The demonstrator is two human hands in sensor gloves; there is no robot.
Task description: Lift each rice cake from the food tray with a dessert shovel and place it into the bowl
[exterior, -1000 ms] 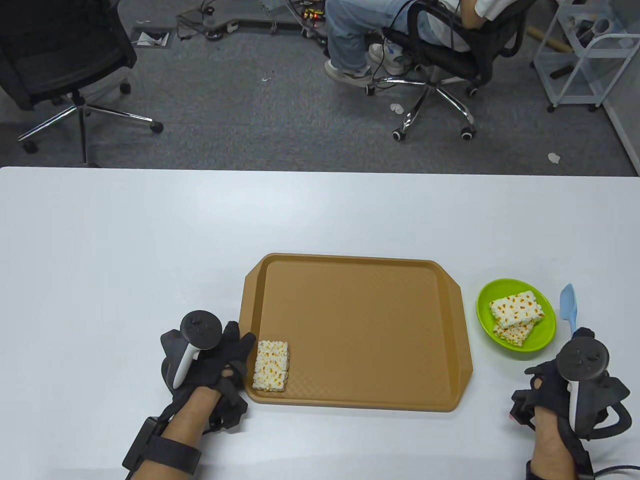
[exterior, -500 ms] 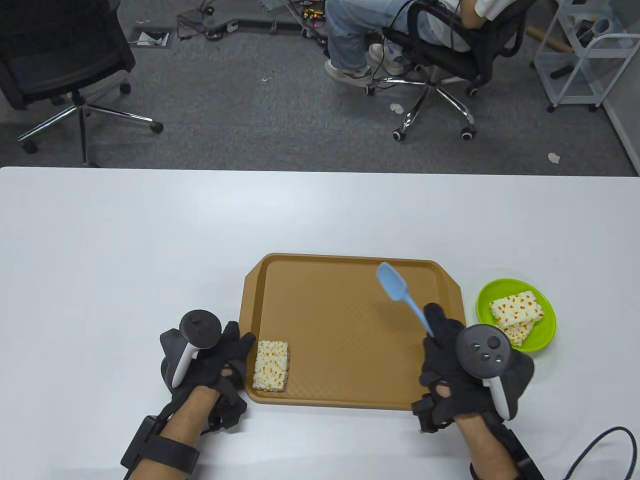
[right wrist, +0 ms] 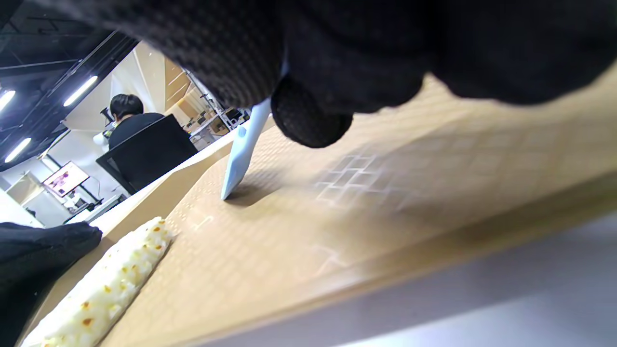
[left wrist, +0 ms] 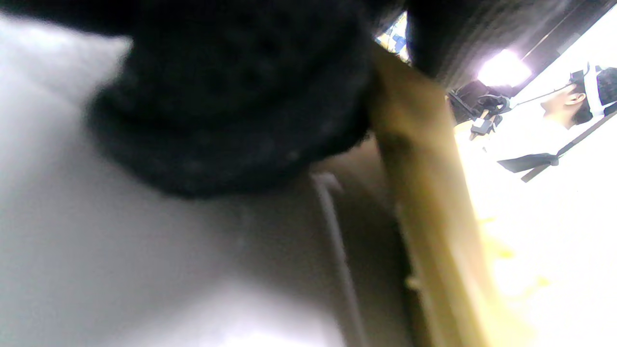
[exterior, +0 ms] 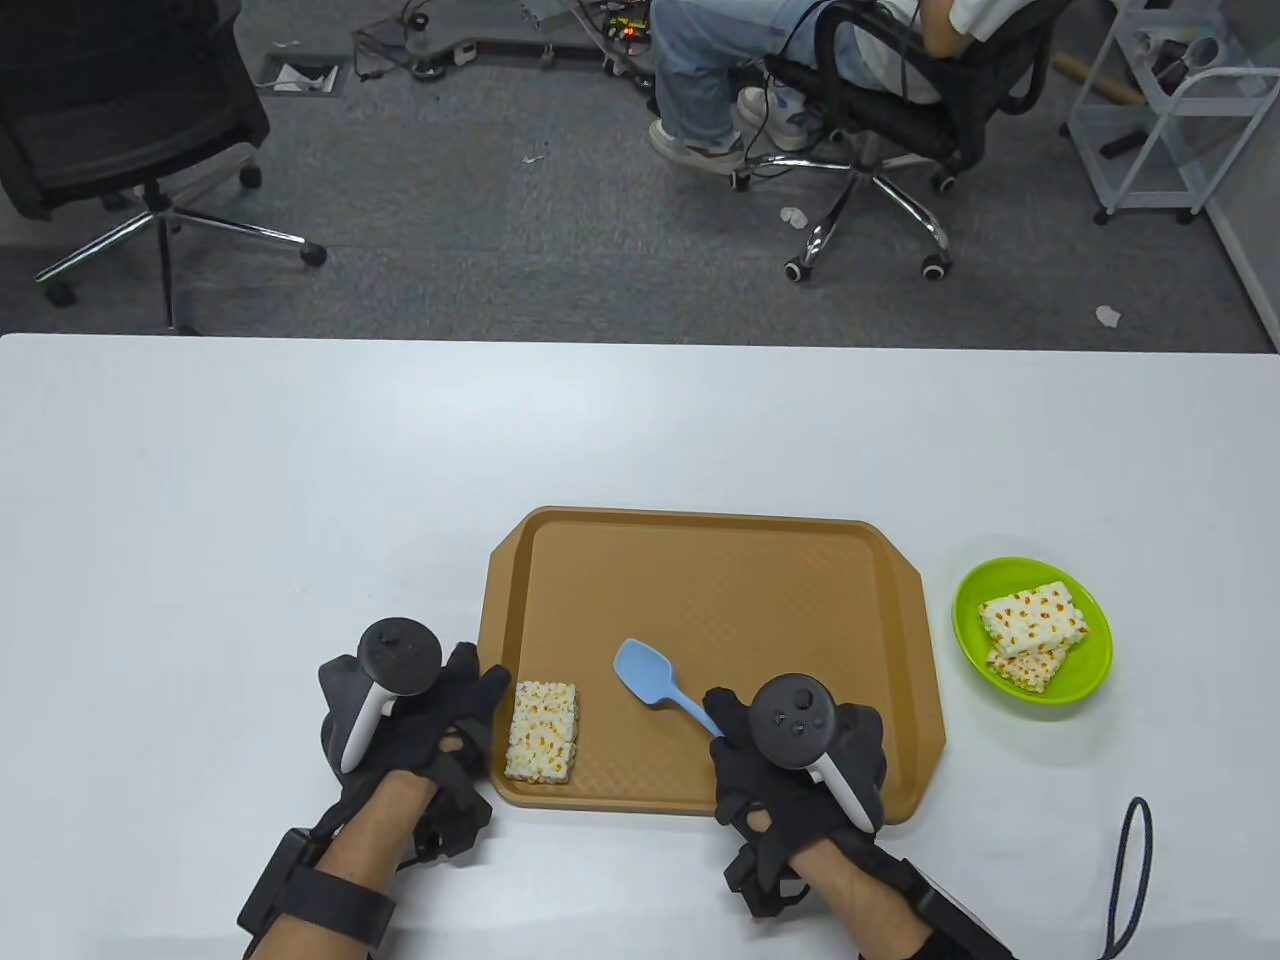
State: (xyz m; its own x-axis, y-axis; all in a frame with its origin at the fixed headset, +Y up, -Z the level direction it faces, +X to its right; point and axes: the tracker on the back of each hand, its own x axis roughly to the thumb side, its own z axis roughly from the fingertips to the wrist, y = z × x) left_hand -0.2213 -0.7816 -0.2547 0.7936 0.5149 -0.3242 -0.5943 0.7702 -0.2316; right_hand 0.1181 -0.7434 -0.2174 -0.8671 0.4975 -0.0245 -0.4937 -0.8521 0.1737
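Note:
A brown food tray (exterior: 720,600) lies on the white table. One rice cake (exterior: 543,732) sits in its near left corner. My left hand (exterior: 472,700) rests with extended fingers against the tray's left rim (left wrist: 424,193), beside the cake. My right hand (exterior: 742,732) grips the handle of the light blue dessert shovel (exterior: 645,674). The shovel blade (right wrist: 240,159) tips down onto the tray floor (right wrist: 385,202), a short way right of the rice cake (right wrist: 106,284). A green bowl (exterior: 1085,670) right of the tray holds two stacked rice cakes (exterior: 1032,616).
A black cable (exterior: 1130,870) loops on the table at the near right. Beyond the table's far edge stand a black office chair (exterior: 110,110), a seated person (exterior: 720,70) on another chair, and a white cart (exterior: 1180,110).
My right hand has carried the shovel left from beside the bowl, across the tray, and lowered its blade near the rice cake. The left hand has stayed at the tray rim.

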